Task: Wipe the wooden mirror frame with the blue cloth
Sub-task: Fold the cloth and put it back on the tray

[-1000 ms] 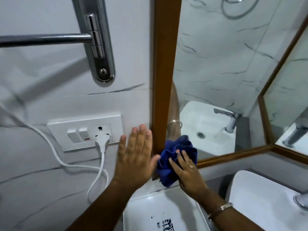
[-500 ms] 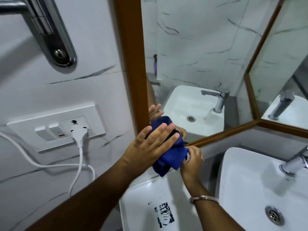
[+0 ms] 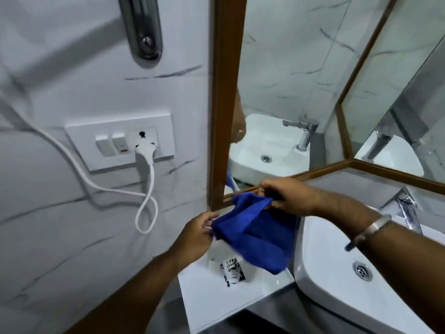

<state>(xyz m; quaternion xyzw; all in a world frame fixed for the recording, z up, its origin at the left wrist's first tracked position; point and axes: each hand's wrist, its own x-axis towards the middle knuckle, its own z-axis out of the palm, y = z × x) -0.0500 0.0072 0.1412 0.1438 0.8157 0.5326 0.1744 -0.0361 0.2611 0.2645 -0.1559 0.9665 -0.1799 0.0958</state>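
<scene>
The wooden mirror frame (image 3: 225,97) runs up the wall as a brown vertical strip, with a bottom rail (image 3: 320,168) going right. A blue cloth (image 3: 257,233) hangs spread just below the frame's lower left corner, away from the wood. My left hand (image 3: 196,233) pinches the cloth's left edge. My right hand (image 3: 286,195) grips its upper right corner, close in front of the bottom rail. A metal bangle sits on my right wrist.
A white socket plate (image 3: 120,147) with a plug and looping white cable (image 3: 144,208) is on the marble wall at left. A white sink (image 3: 337,280) with a chrome tap (image 3: 404,208) lies at lower right. A white ledge (image 3: 216,292) sits beneath the cloth. A steel handle (image 3: 144,27) hangs above.
Both hands have pulled the cloth down off the frame's corner and opened it out between them. My left hand moved from on top of the cloth to its left edge.
</scene>
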